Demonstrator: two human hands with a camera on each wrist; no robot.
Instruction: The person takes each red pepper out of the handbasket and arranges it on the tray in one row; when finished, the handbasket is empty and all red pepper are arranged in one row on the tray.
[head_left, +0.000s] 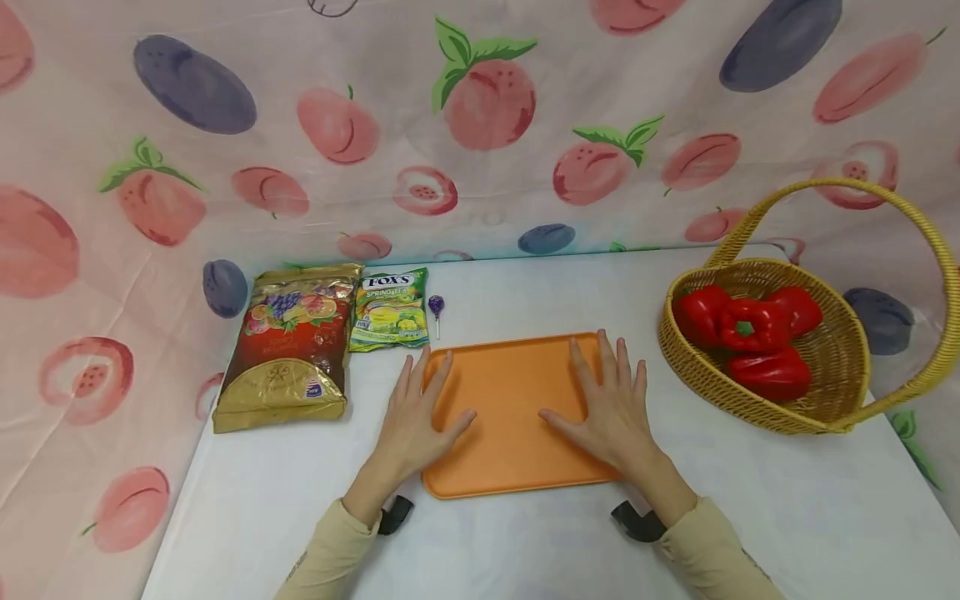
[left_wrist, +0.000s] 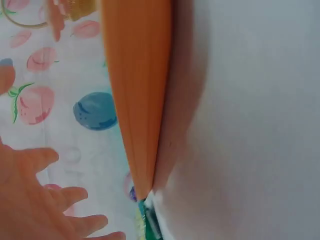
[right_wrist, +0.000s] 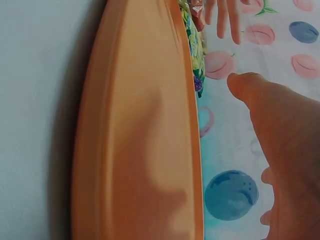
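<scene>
An orange tray lies on the white table between my hands. My left hand is spread over the tray's left edge, and my right hand is spread over its right side. Both hold nothing. In the left wrist view, the left hand appears beside the tray's outer wall with its fingers extended. The right wrist view shows the right hand above the tray, its thumb out and a shadow falling on the tray floor.
At the back left are a red-and-gold bag, a green Fox's candy bag and a purple lollipop. A wicker basket with a tall handle stands on the right, holding several red bell peppers. Fruit-patterned cloth hangs behind.
</scene>
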